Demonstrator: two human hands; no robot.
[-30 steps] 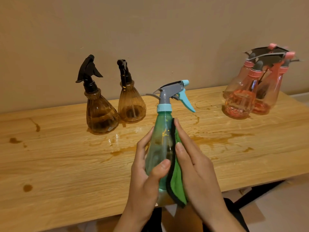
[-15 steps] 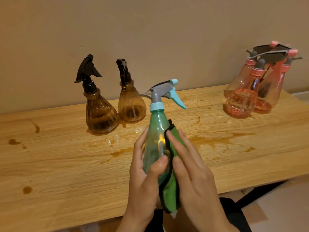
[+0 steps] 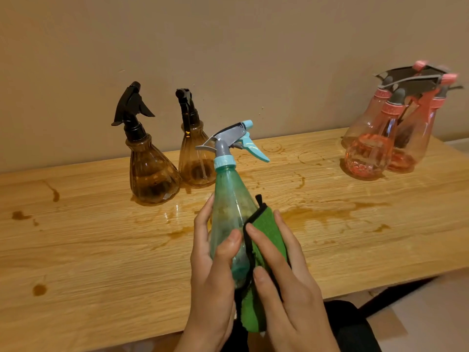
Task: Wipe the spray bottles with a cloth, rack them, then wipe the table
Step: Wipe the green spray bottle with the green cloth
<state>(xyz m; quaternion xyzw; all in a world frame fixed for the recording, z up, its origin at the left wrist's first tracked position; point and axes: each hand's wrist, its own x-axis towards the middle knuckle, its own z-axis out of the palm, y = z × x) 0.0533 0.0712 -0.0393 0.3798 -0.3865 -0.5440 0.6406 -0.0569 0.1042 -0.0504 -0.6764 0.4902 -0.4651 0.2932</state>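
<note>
Head view: the teal spray bottle is held up over the near edge of the table, at about 6 o'clock in the frame. It leans a little, its grey head tipped toward 11 o'clock and its nozzle and trigger facing 2 o'clock. The clear body looks smeared and spotted inside. The left hand grips the lower body from 9 o'clock, with the thumb curled across the front and the fingers wrapped round the far side. The base is hidden between the two hands.

A green cloth with a black edge lies against the bottle's 3 o'clock side. The right hand holds it there. Forefinger and thumb lie nearly straight on top of the cloth, another finger shows behind its far edge, and the cloth is caught between them. Its loose end hangs down between the wrists.

From the bottle, two brown spray bottles with black heads stand upright side by side at 10 o'clock, close to the wall. A cluster of pink spray bottles stands at 2 o'clock, near the table's far right end, well apart from the brown pair. Brown spill marks and ring stains spread across the wood between them, with separate drops toward 9 o'clock.
</note>
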